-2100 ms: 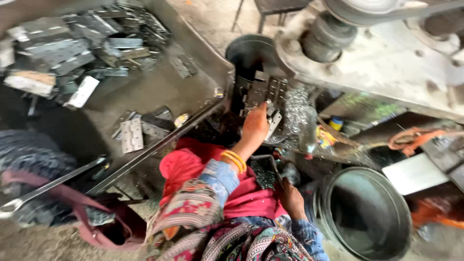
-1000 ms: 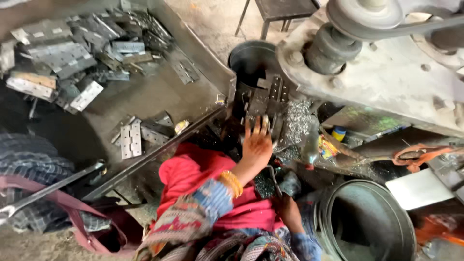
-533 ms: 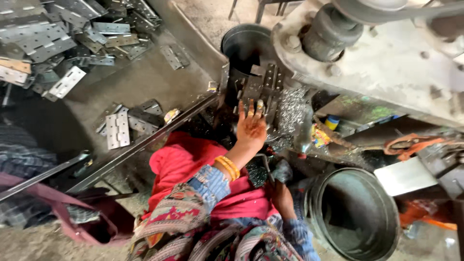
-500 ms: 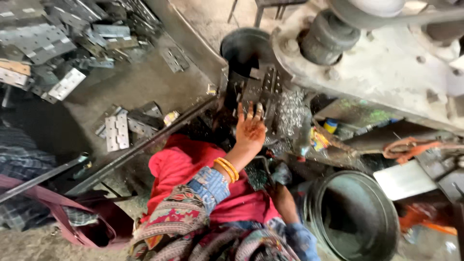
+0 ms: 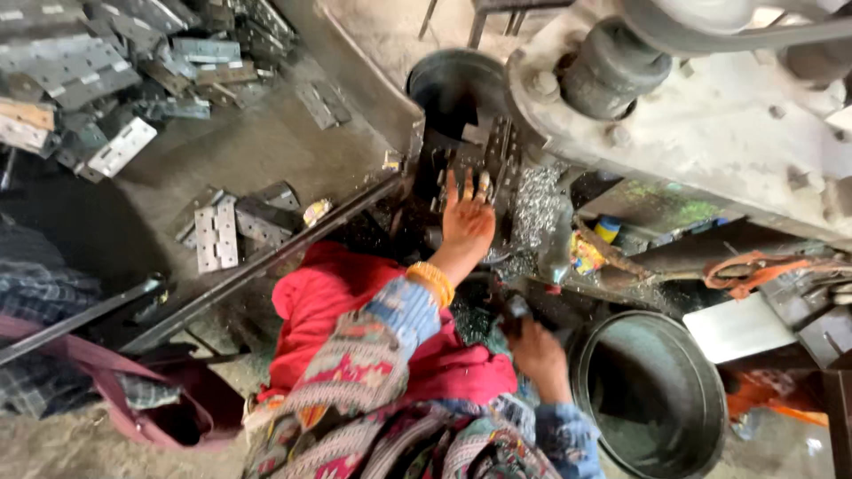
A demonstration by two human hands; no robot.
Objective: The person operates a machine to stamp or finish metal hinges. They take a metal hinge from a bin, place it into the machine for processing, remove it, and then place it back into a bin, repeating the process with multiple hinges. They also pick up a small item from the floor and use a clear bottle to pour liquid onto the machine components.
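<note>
Dim, flat daylight from above, deep shadows under the machine, slight motion blur, wide-angle bending at the edges

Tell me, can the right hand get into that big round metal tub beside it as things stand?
Probably yes. The right hand sits just beside the round metal tub, whose open top faces up with nothing over it. The hand seems to grip a small dark object, so its fingers look occupied.

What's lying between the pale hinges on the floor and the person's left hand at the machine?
In the head view, a long dark metal bar runs slantwise between the pale hinges and the left hand.
</note>
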